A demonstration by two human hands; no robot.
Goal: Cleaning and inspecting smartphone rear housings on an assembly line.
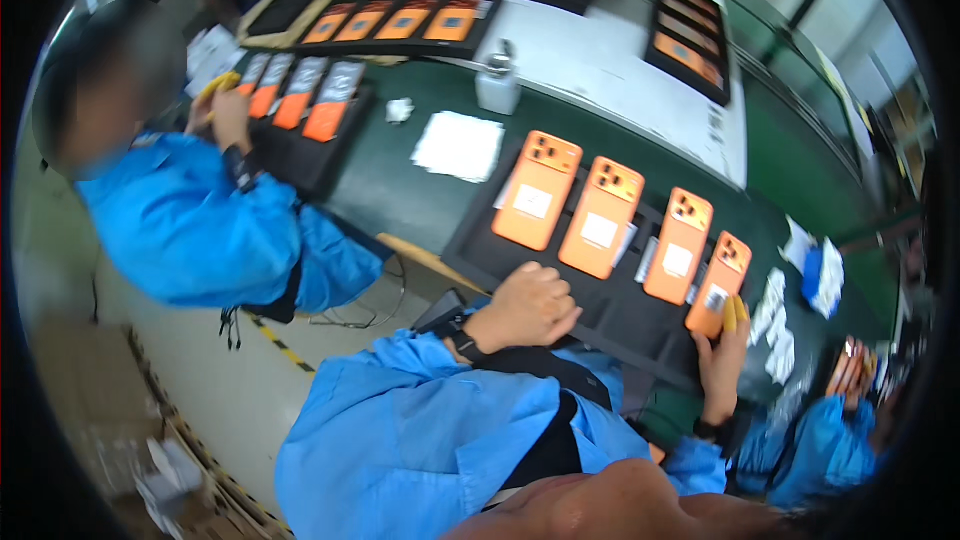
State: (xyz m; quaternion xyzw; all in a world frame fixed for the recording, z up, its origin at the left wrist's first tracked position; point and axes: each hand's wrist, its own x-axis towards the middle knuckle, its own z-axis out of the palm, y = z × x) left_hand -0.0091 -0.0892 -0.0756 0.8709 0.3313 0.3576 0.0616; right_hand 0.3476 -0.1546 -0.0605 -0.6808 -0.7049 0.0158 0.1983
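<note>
Several orange phones lie back up in a row on a black tray (478, 248), each with a pale label on its back. My right hand (722, 365), with yellow covers on its fingertips, grips the lower end of the rightmost phone (718, 290), thumb on one side and fingers on the other. Left of it are a second phone (678, 245), a third phone (601, 218) and the leftmost phone (538, 190). My left hand (530, 308) is curled closed at the tray's near edge, below the phones and touching none; I see nothing in it.
At the left a co-worker in blue (210, 230) handles another phone tray (330, 155). White wipes (458, 147), a pump bottle (498, 85) and a far tray (400, 45) stand beyond. Crumpled wipes (775, 325) lie right; a phone tray (690, 85) rests on the white surface.
</note>
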